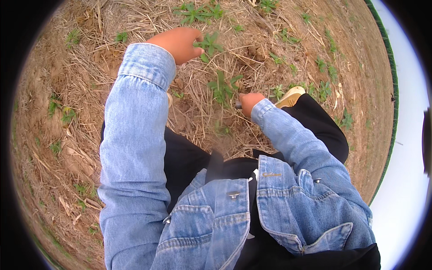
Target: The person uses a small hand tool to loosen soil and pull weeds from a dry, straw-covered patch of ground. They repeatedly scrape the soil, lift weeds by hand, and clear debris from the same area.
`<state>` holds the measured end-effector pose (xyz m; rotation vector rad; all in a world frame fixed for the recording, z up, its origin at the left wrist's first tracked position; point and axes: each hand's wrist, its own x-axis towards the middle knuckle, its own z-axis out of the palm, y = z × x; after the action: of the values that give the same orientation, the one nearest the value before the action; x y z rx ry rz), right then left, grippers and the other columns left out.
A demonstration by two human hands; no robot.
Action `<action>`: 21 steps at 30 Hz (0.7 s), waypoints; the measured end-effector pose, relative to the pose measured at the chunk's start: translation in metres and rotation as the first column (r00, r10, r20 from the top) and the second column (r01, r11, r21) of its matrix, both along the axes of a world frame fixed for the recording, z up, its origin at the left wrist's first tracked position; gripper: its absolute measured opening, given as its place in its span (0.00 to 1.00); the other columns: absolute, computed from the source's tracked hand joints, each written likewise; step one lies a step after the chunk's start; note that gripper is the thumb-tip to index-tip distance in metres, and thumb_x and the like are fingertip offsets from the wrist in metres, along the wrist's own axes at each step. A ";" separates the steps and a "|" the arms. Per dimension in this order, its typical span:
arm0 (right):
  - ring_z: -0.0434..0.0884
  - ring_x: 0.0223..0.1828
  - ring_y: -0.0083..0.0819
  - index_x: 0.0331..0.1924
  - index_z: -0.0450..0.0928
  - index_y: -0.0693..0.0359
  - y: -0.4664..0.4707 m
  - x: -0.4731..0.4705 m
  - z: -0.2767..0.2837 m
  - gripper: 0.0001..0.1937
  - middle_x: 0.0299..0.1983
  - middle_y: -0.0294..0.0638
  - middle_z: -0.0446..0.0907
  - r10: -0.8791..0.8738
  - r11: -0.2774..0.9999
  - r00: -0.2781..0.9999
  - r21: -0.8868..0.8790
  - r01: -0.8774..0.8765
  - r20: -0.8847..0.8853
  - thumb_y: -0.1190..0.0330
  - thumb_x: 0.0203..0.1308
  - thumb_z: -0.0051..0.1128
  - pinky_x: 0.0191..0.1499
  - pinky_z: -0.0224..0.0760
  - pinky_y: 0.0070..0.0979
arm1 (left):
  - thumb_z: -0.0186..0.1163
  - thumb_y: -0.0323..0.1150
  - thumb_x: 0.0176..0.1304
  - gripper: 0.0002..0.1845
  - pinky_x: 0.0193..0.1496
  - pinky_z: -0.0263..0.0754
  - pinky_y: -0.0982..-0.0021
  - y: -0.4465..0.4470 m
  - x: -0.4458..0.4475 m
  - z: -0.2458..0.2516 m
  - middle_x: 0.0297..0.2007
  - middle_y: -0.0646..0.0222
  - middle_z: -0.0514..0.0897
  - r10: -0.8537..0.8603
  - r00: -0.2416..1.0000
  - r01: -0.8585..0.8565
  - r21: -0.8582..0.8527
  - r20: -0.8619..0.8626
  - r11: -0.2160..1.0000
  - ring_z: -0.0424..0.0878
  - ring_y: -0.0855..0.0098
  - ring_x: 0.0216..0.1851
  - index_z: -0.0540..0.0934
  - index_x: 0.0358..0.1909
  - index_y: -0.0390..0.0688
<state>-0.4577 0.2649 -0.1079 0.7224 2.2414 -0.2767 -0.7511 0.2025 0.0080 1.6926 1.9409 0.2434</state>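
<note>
My left hand [180, 45] reaches out over the ground with thumb and fingers apart. A leafy green weed [210, 44] stands right at its fingertips, and one leaf shows in the gap between them; whether the fingers touch it is hard to tell. Beside my right shoe, my right hand [252, 103] is closed around a short dark handle [238, 105]. Only the end of that handle shows, so the kind of tool cannot be told. Another green weed [222, 88] grows just left of the right hand, between my feet.
Dry straw [148, 17] covers brown soil [104, 62]. More weeds [194, 13] grow ahead, with others scattered on both sides. My tan right shoe [291, 97] and black-trousered knees [320, 125] flank the work spot. A green crop edge [393, 84] borders the field at right.
</note>
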 end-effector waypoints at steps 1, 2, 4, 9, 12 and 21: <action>0.82 0.43 0.46 0.43 0.78 0.63 -0.001 0.003 0.002 0.13 0.37 0.49 0.83 -0.039 0.999 0.999 0.015 0.039 0.000 0.66 0.55 0.55 0.45 0.76 0.38 | 0.57 0.42 0.66 0.21 0.41 0.77 0.62 0.000 -0.001 0.000 0.38 0.64 0.82 -0.001 1.000 0.001 -0.004 -0.009 1.000 0.81 0.65 0.38 0.73 0.58 0.47; 0.83 0.42 0.47 0.44 0.75 0.66 -0.002 0.010 0.006 0.15 0.35 0.50 0.83 0.000 1.000 1.000 0.010 0.000 -0.009 0.67 0.54 0.55 0.43 0.76 0.40 | 0.56 0.42 0.67 0.20 0.40 0.77 0.63 0.001 -0.001 0.000 0.37 0.65 0.81 0.004 1.000 -0.003 -0.026 0.012 1.000 0.80 0.66 0.37 0.73 0.58 0.47; 0.83 0.39 0.48 0.45 0.75 0.65 -0.006 0.024 0.016 0.15 0.33 0.51 0.83 0.022 0.999 1.000 0.026 -0.022 -0.018 0.68 0.54 0.54 0.42 0.75 0.42 | 0.56 0.42 0.67 0.20 0.40 0.77 0.64 -0.003 -0.003 0.000 0.36 0.66 0.81 0.015 1.000 -0.015 -0.012 0.008 1.000 0.80 0.67 0.36 0.73 0.58 0.47; 0.83 0.38 0.47 0.53 0.75 0.53 -0.019 0.056 0.036 0.22 0.34 0.48 0.83 0.042 0.995 0.992 -0.100 -0.030 0.121 0.67 0.49 0.56 0.41 0.76 0.42 | 0.56 0.42 0.68 0.20 0.39 0.76 0.64 -0.011 -0.011 -0.003 0.36 0.67 0.80 0.040 0.999 -0.040 0.009 -0.002 0.999 0.79 0.69 0.35 0.73 0.59 0.48; 0.83 0.39 0.46 0.53 0.76 0.50 -0.030 0.069 0.049 0.23 0.36 0.46 0.83 -0.082 0.995 0.994 -0.051 0.086 0.079 0.66 0.47 0.59 0.43 0.76 0.40 | 0.56 0.45 0.67 0.20 0.49 0.75 0.58 -0.013 -0.018 -0.006 0.47 0.62 0.80 0.027 0.999 -0.026 0.011 -0.024 1.000 0.79 0.61 0.46 0.74 0.58 0.50; 0.83 0.38 0.47 0.51 0.75 0.53 0.002 0.047 0.076 0.18 0.35 0.49 0.83 -0.254 0.933 0.955 0.223 0.283 -0.150 0.68 0.53 0.52 0.42 0.75 0.40 | 0.56 0.43 0.68 0.21 0.41 0.77 0.63 -0.022 -0.025 -0.015 0.37 0.64 0.81 0.046 0.999 -0.045 0.036 -0.023 0.998 0.80 0.66 0.37 0.72 0.60 0.48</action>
<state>-0.4111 0.2671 -0.0322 1.1778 2.3114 -0.1821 -0.7760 0.1808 -0.0066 1.6819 2.0055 0.2775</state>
